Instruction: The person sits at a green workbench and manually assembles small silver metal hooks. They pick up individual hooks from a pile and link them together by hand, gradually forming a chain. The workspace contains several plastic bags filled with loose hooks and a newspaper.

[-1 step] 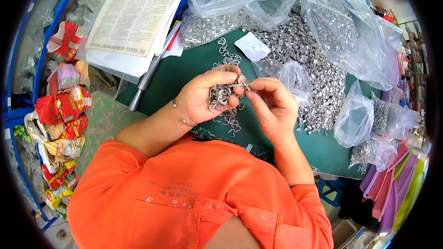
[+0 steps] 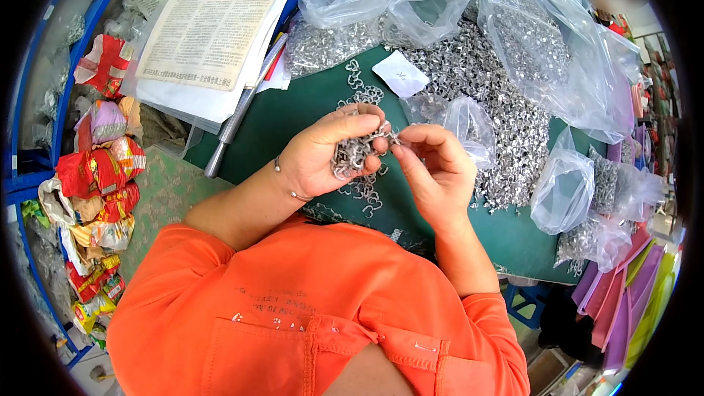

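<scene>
My left hand (image 2: pixel 326 143) is closed around a clump of small curved silver metal links (image 2: pixel 352 155), some showing between its thumb and fingers. Thumb and forefinger of my right hand (image 2: pixel 440 169) pinch one small metal link (image 2: pixel 393 137) right beside my left fingertips. Whether that link is joined to the clump is too small to make out. Beneath and beyond my left hand, more curved links (image 2: pixel 364 94) lie loose on the green table (image 2: pixel 253 143).
A large heap of small shiny metal pieces (image 2: pixel 510 139) spreads to the right, with clear plastic bags (image 2: pixel 561 191) around it. Newspaper and sheets (image 2: pixel 209 44) lie at the far left beside a long metal tool (image 2: pixel 233 128). A white paper slip (image 2: pixel 401 73) is beyond my hands.
The link at my fingertips and the clump have shifted very slightly. My right hand has moved a touch; both arms stay in place.
</scene>
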{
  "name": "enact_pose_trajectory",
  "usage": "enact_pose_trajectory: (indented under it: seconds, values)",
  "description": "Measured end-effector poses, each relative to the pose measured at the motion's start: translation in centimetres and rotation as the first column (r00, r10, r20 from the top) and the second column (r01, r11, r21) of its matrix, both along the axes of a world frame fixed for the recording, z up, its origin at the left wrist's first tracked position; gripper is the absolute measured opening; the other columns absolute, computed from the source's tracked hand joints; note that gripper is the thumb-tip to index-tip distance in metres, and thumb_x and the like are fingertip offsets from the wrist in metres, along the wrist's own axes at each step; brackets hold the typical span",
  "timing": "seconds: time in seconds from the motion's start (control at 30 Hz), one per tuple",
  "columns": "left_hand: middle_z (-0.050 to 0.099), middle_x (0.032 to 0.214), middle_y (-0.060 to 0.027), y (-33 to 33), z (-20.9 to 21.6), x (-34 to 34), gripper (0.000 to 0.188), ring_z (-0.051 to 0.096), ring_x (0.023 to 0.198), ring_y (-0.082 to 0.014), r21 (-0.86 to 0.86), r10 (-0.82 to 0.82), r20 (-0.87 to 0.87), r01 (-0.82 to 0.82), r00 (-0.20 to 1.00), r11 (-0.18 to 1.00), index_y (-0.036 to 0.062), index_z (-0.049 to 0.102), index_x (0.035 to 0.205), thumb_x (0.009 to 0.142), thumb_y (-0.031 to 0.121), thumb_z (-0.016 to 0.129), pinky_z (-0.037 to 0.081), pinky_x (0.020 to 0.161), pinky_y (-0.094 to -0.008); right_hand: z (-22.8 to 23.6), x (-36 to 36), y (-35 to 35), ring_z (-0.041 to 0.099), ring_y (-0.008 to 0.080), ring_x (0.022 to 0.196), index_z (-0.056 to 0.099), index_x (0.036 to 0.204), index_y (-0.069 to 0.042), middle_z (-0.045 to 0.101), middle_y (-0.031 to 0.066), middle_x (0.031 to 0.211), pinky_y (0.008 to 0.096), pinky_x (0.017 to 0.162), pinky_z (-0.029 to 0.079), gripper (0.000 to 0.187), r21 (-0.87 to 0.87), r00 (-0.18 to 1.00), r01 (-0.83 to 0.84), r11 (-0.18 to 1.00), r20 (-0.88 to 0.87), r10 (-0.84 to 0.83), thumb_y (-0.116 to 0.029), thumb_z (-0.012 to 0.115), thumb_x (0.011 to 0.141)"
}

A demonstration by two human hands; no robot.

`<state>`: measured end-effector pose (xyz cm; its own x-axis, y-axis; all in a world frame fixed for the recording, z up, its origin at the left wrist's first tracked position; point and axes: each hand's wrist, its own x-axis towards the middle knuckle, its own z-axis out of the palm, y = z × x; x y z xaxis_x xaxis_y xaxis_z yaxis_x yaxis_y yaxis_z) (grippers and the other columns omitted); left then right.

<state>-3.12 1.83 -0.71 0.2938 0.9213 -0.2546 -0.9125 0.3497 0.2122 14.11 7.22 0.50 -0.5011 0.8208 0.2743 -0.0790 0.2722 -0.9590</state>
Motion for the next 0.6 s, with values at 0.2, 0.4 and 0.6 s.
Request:
enact_pose_trajectory:
  seconds: [0.2, 0.4, 0.6]
  values:
    - [0.060, 0.086, -0.0072, -0.11, 0.64, 0.64, 0.015, 0.060, 0.073, -0.0139, -0.011, -0.024, -0.326, 0.021, 0.945, 1.000, 0.0017, 0.057, 0.100, 0.086, 0.005, 0.061, 0.051, 0.058, -0.0272, 0.91, 0.25, -0.26, 0.061, 0.0102, 0.077, 0.060, 0.091, 0.002, 0.062, 0.0079, 0.087, 0.0212, 0.065, 0.050, 0.016, -0.204, 1.000, -0.028, 0.979, -0.003, 0.028, 0.008, 0.066, 0.077]
    - [0.060, 0.077, -0.0067, 0.06, 0.17, 0.51, 0.007, 0.059, 0.067, -0.0130, -0.036, -0.031, -0.276, 0.022, 0.961, 0.999, 0.0024, 0.060, 0.093, 0.087, 0.007, 0.059, 0.049, 0.055, -0.0255, 1.10, 0.31, -0.14, 0.061, 0.0157, 0.074, 0.062, 0.087, 0.000, 0.062, 0.0083, 0.087, 0.0250, 0.062, 0.050, 0.017, 0.183, 0.991, -0.073, 0.980, 0.121, 0.051, 0.008, 0.069, 0.073]
    - [0.060, 0.076, -0.0060, 0.07, 0.17, 0.64, 0.007, 0.058, 0.065, -0.0119, -0.051, -0.007, -0.224, -0.004, 0.974, 0.999, 0.0031, 0.060, 0.093, 0.088, 0.007, 0.057, 0.048, 0.054, -0.0244, 0.43, 0.13, -0.27, 0.061, 0.0233, 0.073, 0.062, 0.088, -0.001, 0.062, 0.0093, 0.088, 0.0307, 0.062, 0.050, 0.020, 0.522, 0.978, -0.036, 0.852, 0.192, -0.076, 0.006, 0.070, 0.071]
